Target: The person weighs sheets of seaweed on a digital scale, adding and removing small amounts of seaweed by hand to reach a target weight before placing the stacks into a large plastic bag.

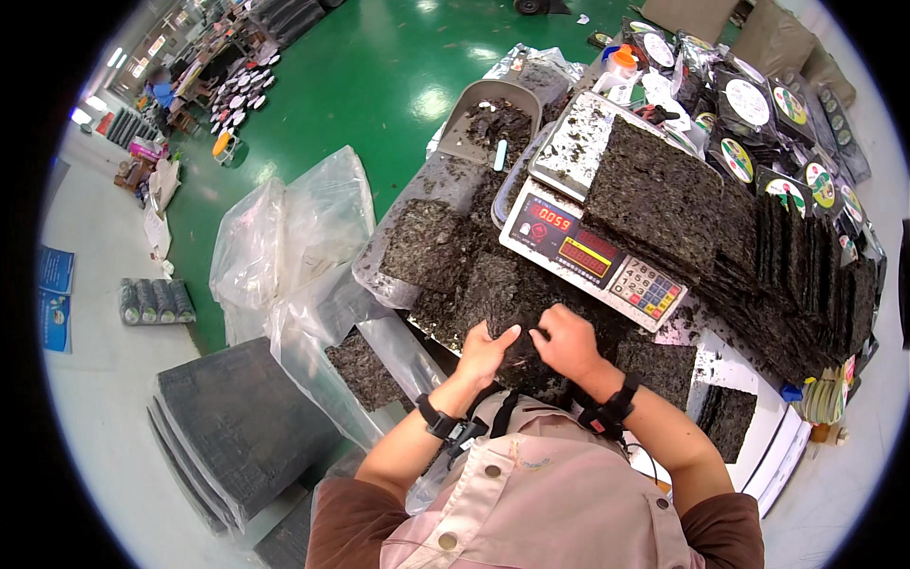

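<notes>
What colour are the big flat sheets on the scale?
Nearly black, with a mottled brownish-green look. The sheets show best in the head view.

seaweed sheets (654, 194): rough, matt | floor (398, 104): glossy | bag (327, 204): shiny plastic

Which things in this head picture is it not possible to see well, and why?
Head view:
Right hand: most fingertips, hidden by the curled hand itself.
Scale: much of its plate, hidden by dark sheets.
Apron: rest cut off by the lower edge.
Far pale discs: what they are, too small.
</notes>
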### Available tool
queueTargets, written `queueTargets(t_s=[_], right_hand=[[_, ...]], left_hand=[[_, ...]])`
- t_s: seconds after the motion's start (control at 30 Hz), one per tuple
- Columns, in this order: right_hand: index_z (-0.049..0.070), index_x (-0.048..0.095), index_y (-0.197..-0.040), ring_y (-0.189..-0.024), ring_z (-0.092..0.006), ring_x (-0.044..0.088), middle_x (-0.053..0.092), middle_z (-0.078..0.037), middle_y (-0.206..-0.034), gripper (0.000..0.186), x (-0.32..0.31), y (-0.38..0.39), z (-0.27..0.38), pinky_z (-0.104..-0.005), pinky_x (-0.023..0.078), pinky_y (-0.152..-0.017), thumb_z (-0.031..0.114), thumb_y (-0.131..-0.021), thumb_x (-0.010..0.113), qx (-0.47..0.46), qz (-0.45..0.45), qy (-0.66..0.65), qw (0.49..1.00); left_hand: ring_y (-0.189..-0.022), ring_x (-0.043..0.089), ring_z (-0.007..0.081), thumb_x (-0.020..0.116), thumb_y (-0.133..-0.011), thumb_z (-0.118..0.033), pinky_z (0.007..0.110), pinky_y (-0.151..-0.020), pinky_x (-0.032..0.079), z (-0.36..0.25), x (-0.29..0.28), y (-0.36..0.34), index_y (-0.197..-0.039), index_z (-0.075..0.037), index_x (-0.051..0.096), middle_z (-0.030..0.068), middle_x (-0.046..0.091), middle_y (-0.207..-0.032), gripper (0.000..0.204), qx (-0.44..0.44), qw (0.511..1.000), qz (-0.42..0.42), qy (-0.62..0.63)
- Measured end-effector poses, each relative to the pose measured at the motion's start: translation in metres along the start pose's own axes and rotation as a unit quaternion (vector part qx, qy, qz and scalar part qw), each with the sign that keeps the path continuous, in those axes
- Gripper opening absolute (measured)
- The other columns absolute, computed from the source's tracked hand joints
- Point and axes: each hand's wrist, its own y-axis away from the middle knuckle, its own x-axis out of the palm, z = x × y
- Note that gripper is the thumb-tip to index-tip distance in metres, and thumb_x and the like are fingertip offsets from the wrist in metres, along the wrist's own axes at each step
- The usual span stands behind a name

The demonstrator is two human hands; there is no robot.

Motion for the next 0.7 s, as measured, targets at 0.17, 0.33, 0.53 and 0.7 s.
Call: queueTargets(t_s=[0.17,0.33,0.53,0.7], right_hand=[[0.001,0.052,-0.082,-0.063,-0.0267,0.056,0.055,-0.012,-0.071,0.024,-0.003,-0.006,-0.013,-0.032,0.046,-0.059,0.015,-0.073,0.069,0.136,0.003,-0.132,0.982],[-0.002,0.056,-0.093,-0.077,-0.0093,0.055,0.058,-0.002,-0.082,0.022,-0.01,-0.006,-0.043,-0.0239,0.044,-0.07,0.015,-0.081,0.065,0.224,-0.028,-0.363,0.904],[-0.001,0.06,-0.095,-0.077,-0.0119,0.06,0.063,-0.01,-0.085,0.03,-0.005,-0.008,-0.011,-0.0274,0.048,-0.07,0.01,-0.071,0.073,0.135,0.112,-0.289,0.941],[-0.002,0.062,-0.089,-0.073,-0.0129,0.059,0.063,-0.01,-0.08,0.028,0.005,-0.003,-0.014,-0.0288,0.047,-0.065,0.015,-0.07,0.074,0.177,0.122,-0.224,0.951]], left_hand=[[-0.086,0.062,0.0219,0.053,-0.09,-0.012,0.042,-0.074,0.055,-0.006,-0.013,-0.002,-0.107,-0.001,0.053,0.0104,0.062,-0.099,0.02,-0.06,0.995,0.033,0.079],[-0.094,0.061,0.0241,0.05,-0.093,-0.02,0.046,-0.074,0.055,-0.026,-0.024,0.003,-0.113,-0.005,0.05,0.0103,0.059,-0.109,0.026,-0.108,0.991,0.058,0.062],[-0.088,0.06,0.0157,0.049,-0.093,-0.03,0.037,-0.07,0.056,-0.021,-0.008,0.003,-0.113,-0.01,0.051,0.0046,0.06,-0.104,0.029,-0.101,0.991,0.078,-0.031],[-0.088,0.06,0.0154,0.042,-0.095,-0.037,0.037,-0.068,0.056,-0.015,-0.008,-0.001,-0.115,-0.01,0.049,0.005,0.059,-0.105,0.034,-0.104,0.993,0.04,-0.042]])
